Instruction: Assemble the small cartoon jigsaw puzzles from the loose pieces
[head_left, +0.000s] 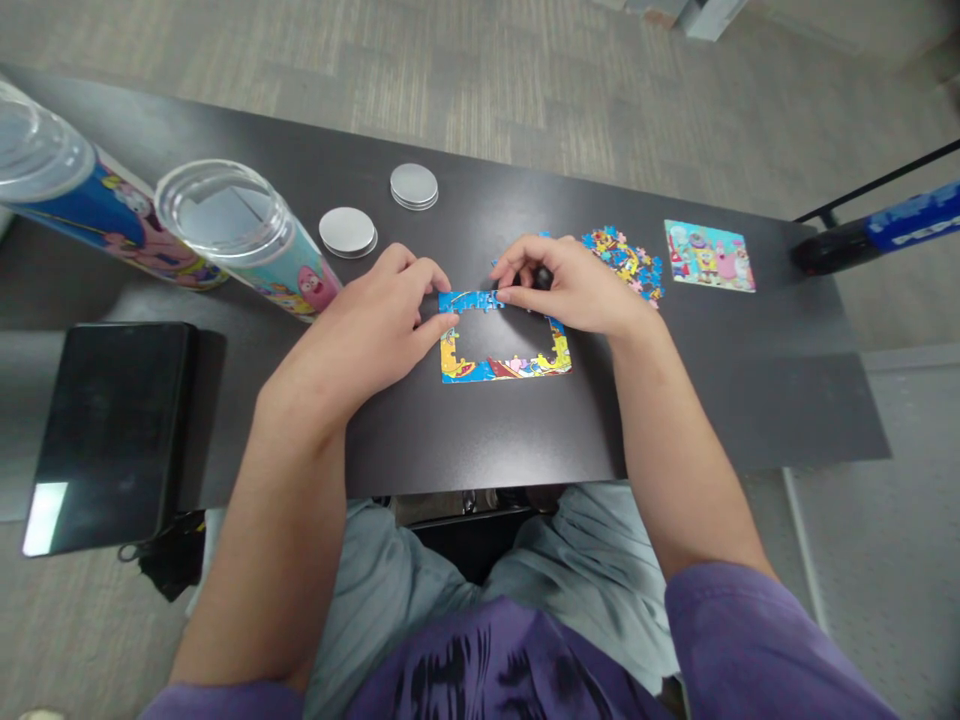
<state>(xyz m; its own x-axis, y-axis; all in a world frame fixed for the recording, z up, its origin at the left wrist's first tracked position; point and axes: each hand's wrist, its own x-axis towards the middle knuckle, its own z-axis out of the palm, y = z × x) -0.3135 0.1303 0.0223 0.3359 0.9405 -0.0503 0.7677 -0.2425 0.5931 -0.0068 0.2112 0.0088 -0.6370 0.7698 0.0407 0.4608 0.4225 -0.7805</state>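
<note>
A jigsaw puzzle (506, 370) lies flat on the dark table, its border joined around a bare middle. My left hand (375, 325) grips its upper left corner, index finger at the top edge and thumb just below. At the top edge, my right hand (566, 285) has thumb and index finger closed on a small blue puzzle piece (498, 297), partly hidden by the fingertips. Something dark shows under the curled right fingers; I cannot make out what. Behind that hand lies a pile of loose puzzle pieces (626, 262), partly covered by it.
A picture card (709, 256) lies right of the pile. Two stacks of silver discs (414, 184) are at the back. Two clear-lidded cylinders (247, 240) with cartoon prints stand left, near a black tablet-like slab (112, 430). A blue-and-black tube (870, 235) juts in from the right.
</note>
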